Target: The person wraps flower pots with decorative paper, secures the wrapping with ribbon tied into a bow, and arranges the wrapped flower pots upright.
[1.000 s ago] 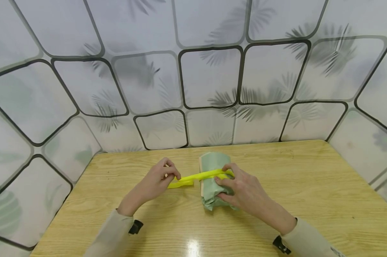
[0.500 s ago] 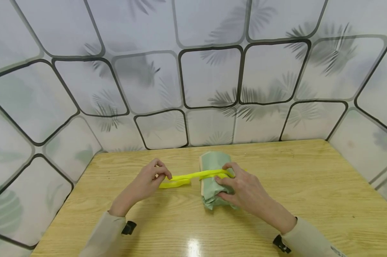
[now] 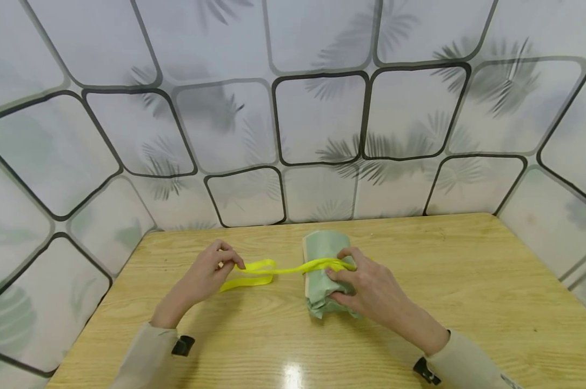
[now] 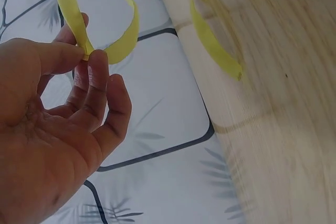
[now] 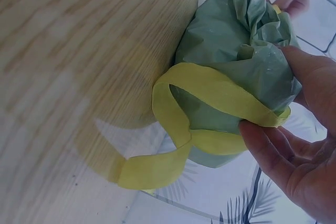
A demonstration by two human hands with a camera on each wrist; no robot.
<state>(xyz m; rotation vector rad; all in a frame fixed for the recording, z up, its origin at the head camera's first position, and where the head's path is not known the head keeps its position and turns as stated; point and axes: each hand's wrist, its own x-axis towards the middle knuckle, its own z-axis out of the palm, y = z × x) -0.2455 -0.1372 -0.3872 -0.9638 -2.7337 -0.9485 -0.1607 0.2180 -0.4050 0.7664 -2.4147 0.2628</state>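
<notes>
A bundle wrapped in pale green paper lies on the wooden table, its near end crumpled and gathered. Yellow ribbon crosses the top of it and runs left to my left hand. Between thumb and fingertips that hand pinches the ribbon, seen close in the left wrist view, with a loose tail hanging past it. My right hand grips the bundle from the right, fingers on the ribbon where it crosses the paper. In the right wrist view, a ribbon loop and a free end drape beside the green paper.
The wooden table reaches back to a pale curtain printed with dark outlined squares and leaf shapes, which also encloses the left and right sides. Black straps sit at both sleeve cuffs.
My left hand has moved left, drawing the ribbon along with it, and the stretch between hand and bundle has grown longer. My right hand and the bundle stay in place.
</notes>
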